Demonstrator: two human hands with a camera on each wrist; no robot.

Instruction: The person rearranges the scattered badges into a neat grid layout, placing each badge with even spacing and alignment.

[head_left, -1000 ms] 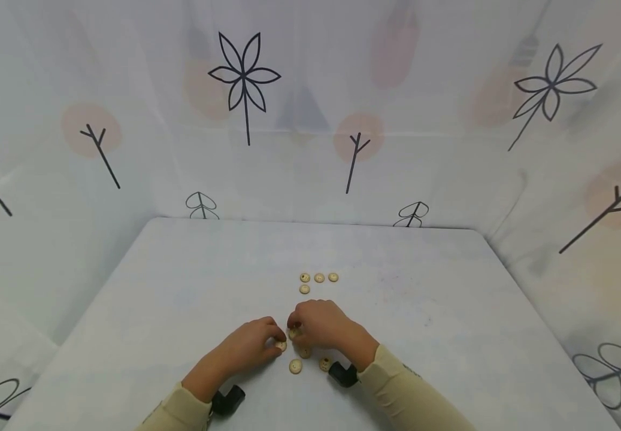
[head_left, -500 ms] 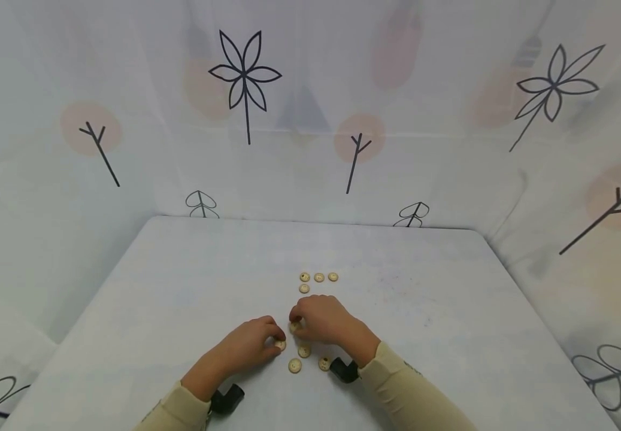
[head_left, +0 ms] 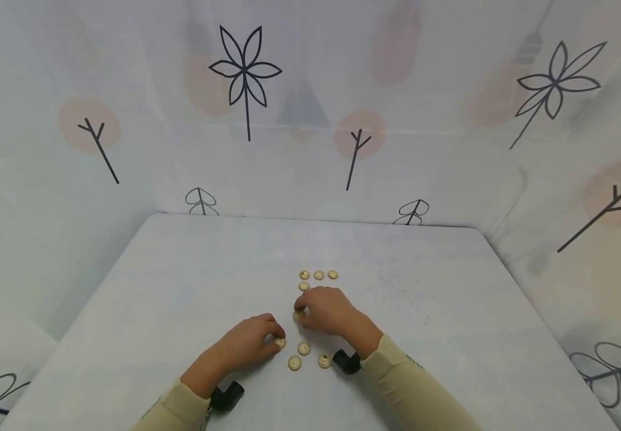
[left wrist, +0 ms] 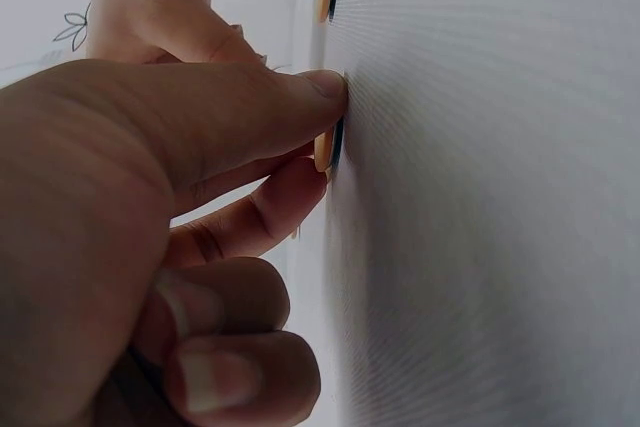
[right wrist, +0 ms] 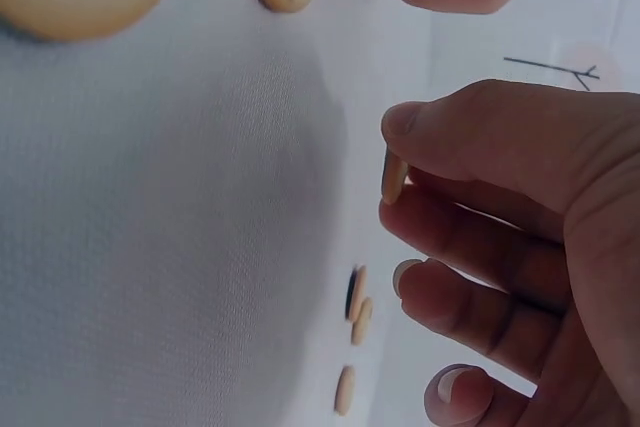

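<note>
My left hand point(head_left: 245, 346) pinches a small round wooden disc point(head_left: 280, 342) by its edge, close against the white tabletop; the left wrist view shows thumb and finger on this disc point(left wrist: 323, 150). Between its thumb and fingers my right hand point(head_left: 327, 311) pinches another wooden disc point(head_left: 299, 314), partly covered by the fingers. In the right wrist view that disc point(right wrist: 394, 177) stands on edge in the pinch, above the table surface. Just beyond the right hand lies a single disc point(head_left: 303, 286), below the left end of a row of three discs point(head_left: 318, 275).
Three loose discs lie nearer me: one disc point(head_left: 303, 348) between the hands, another disc point(head_left: 294, 363) in front of it, and a third disc point(head_left: 324, 361) beside the right wrist's black camera point(head_left: 347, 361). Patterned white cloth point(head_left: 299, 155) surrounds the white table point(head_left: 423, 281).
My right hand has carried its disc away from me, toward the discs at the back, uncovering a loose disc near the left hand. The left hand has stayed put with its disc.
</note>
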